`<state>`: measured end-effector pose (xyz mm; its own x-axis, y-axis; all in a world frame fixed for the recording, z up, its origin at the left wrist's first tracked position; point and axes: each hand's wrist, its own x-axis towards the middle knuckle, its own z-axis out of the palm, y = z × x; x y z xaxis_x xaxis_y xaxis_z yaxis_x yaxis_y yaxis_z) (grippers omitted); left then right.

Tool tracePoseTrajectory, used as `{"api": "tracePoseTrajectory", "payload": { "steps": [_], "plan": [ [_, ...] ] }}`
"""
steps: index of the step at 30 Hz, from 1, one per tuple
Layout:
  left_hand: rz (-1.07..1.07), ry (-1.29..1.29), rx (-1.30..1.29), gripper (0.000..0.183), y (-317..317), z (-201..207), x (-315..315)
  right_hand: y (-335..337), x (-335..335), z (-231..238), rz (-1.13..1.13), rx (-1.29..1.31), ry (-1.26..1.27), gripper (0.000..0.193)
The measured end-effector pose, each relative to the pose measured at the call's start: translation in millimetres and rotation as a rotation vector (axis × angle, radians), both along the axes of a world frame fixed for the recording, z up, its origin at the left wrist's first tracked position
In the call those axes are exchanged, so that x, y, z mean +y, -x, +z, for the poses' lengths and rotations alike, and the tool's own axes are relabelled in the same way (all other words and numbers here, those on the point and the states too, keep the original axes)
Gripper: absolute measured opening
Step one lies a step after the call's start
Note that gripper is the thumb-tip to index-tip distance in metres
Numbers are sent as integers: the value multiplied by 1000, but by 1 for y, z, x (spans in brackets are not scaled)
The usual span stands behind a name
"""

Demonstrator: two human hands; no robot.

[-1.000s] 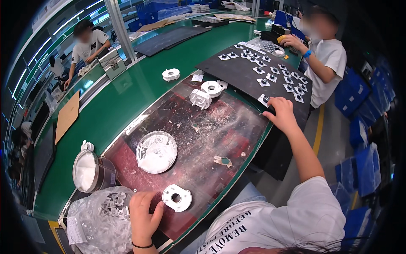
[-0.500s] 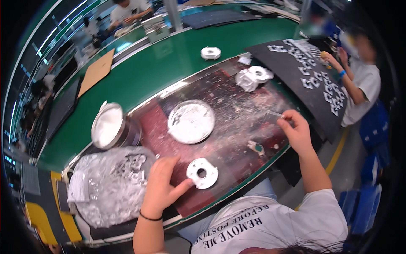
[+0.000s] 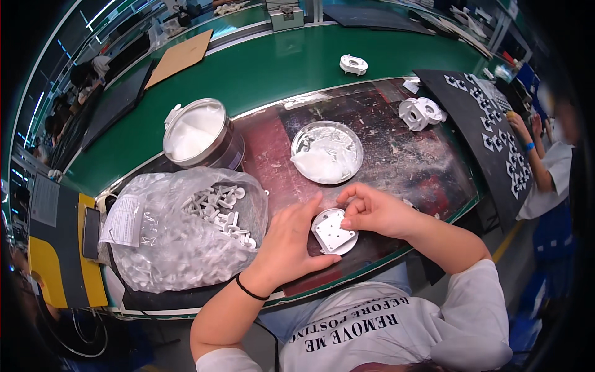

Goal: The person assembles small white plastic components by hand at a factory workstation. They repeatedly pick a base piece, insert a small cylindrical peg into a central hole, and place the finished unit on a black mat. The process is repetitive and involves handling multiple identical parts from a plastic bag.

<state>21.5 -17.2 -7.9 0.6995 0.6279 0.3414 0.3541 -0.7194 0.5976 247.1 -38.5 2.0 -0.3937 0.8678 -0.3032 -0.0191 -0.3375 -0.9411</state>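
Note:
A round white plastic part (image 3: 349,245) lies on the table before me. A flat white plate (image 3: 330,234) with small holes rests over its middle. My left hand (image 3: 288,239) cups the round part's left side, forefinger at its far edge and thumb at its near edge. From the right, my right hand (image 3: 379,214) comes over the plate's upper right edge, thumb and fingers pinched there; the fingertips partly hide that edge.
To the left, a clear bag (image 3: 170,248) holds several white stemmed parts, with a metal can (image 3: 234,146) behind it. A shallow dish (image 3: 358,155) of white paste stands ahead. White housings (image 3: 421,115) sit farther right, near a black board (image 3: 462,115) of small parts where another person works.
My right hand has come in from the right with the thin plate, now over the round part's centre hole. My left hand has closed in around the part. The whole view has shifted.

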Motion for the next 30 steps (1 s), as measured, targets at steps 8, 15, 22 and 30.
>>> {"api": "tracePoseTrajectory", "payload": {
  "steps": [8, 15, 22, 30],
  "plan": [
    [-8, 25, -24, 116, 0, -3, -1, 1, 1, 2, -16, -50, 15, 39],
    [-9, 26, -92, 105, 0, -6, 0, 1, 3, 4, 7, -50, -7, 37],
    [-10, 28, -90, 105, 0, -6, 0, 1, 7, 11, 49, -99, 10, 37],
    [-11, 33, -94, 105, -1, -5, -1, 0, 12, 15, 121, -168, -35, 37]
  ]
}}
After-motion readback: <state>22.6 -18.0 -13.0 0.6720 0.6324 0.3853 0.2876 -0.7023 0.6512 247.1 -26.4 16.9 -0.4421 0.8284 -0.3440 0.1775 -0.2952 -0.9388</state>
